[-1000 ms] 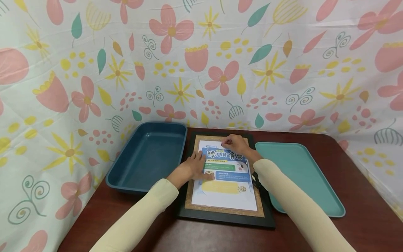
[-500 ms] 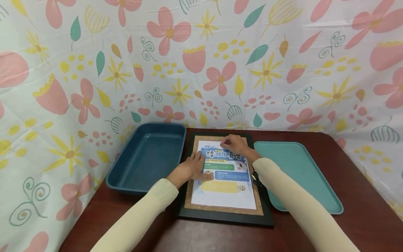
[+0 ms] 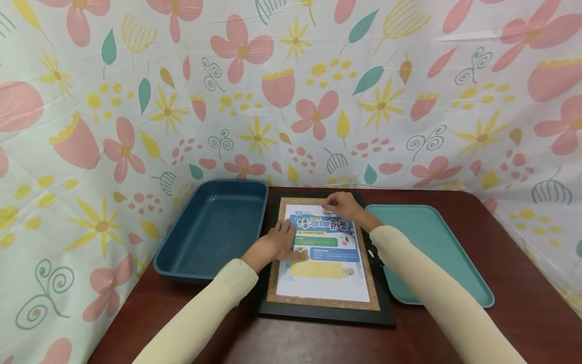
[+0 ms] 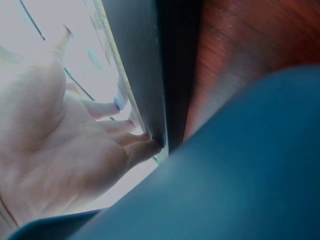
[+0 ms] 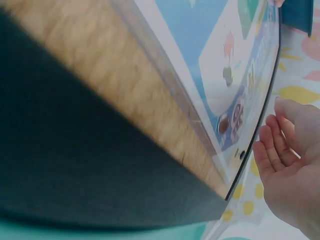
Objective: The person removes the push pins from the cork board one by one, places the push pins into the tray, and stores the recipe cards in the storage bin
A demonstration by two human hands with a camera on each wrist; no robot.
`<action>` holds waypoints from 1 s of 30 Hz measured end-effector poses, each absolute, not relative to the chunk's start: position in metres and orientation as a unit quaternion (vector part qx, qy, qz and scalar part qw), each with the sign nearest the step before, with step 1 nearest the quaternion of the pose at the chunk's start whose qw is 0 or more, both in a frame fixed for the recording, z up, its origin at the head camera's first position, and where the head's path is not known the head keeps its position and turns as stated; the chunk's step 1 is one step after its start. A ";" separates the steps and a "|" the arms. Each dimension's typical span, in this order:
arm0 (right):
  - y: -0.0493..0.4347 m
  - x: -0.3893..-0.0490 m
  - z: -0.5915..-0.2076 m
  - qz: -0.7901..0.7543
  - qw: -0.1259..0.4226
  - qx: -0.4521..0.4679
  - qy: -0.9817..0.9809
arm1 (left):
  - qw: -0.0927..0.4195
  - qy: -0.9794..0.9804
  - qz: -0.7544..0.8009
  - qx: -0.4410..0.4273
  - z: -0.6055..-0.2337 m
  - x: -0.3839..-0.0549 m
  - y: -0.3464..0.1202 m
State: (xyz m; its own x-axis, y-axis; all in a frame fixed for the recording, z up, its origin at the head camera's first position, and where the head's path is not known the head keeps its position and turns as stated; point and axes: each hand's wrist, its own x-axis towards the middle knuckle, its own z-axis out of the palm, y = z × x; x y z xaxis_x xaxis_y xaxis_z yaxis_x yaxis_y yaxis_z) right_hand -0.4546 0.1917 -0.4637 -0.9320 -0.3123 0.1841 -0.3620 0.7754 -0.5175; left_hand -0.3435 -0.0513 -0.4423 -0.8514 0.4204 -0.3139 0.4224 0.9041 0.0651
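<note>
A printed sheet with blue, green and yellow blocks lies on a cork board in a black frame. My left hand rests palm down on the sheet's left side, fingers spread and thumb pointing right. In the left wrist view, that hand's fingertips lie by the black frame edge. Near the sheet's top edge, my right hand pinches a small dark pinkish thing, mostly covered by the fingertips and too small to identify. The right wrist view shows this hand's curled fingers over the board's far end.
To the left of the board stands a deep blue tray. A flat teal tray is at its right, partly under my right forearm. All sit on a dark red-brown table, with a flowered cloth hanging behind and at the sides.
My right hand has shifted slightly to the right and away along the sheet's top, uncovering a little more print. The left hand stays in place. The head view has turned slightly.
</note>
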 end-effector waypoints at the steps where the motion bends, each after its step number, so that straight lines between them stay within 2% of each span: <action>1: 0.193 -0.455 -0.463 0.281 0.048 0.180 -0.941 | 0.163 0.962 -0.005 0.220 -0.442 -0.343 -0.051; 13: 0.228 -0.457 -0.456 0.268 0.068 0.187 -0.943 | 0.166 0.961 -0.011 0.222 -0.442 -0.343 -0.051; 30: 0.279 -0.443 -0.451 0.258 0.101 0.195 -0.941 | 0.169 0.961 -0.008 0.217 -0.441 -0.339 -0.050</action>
